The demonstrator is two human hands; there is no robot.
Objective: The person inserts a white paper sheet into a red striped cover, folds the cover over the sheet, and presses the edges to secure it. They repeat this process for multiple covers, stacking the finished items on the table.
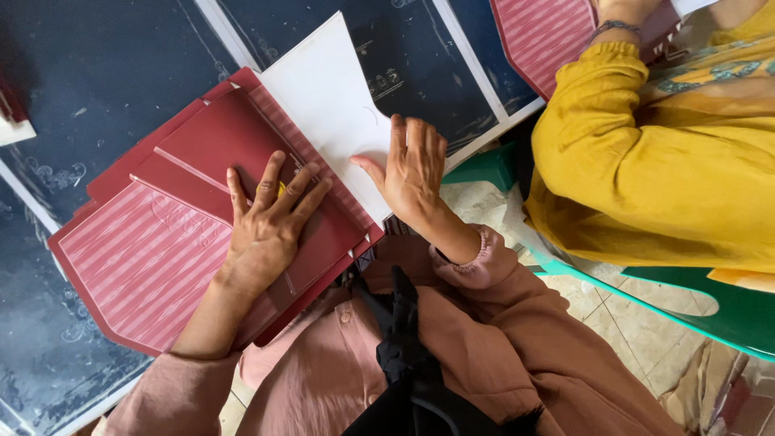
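To your right sits a person in a yellow top (646,161), on a green plastic chair (710,303). Near that person's wrist lies another striped red sheet (541,36). Under everything you see a dark blue table (97,89) crossed by white strips (468,56). At the far left edge, a white-edged piece (12,125) pokes in. Below the chair, pale floor tiles (638,339) show.

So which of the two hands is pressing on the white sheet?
The right hand, fingers flat on the white sheet. The left hand is spread on the folded maroon card instead.
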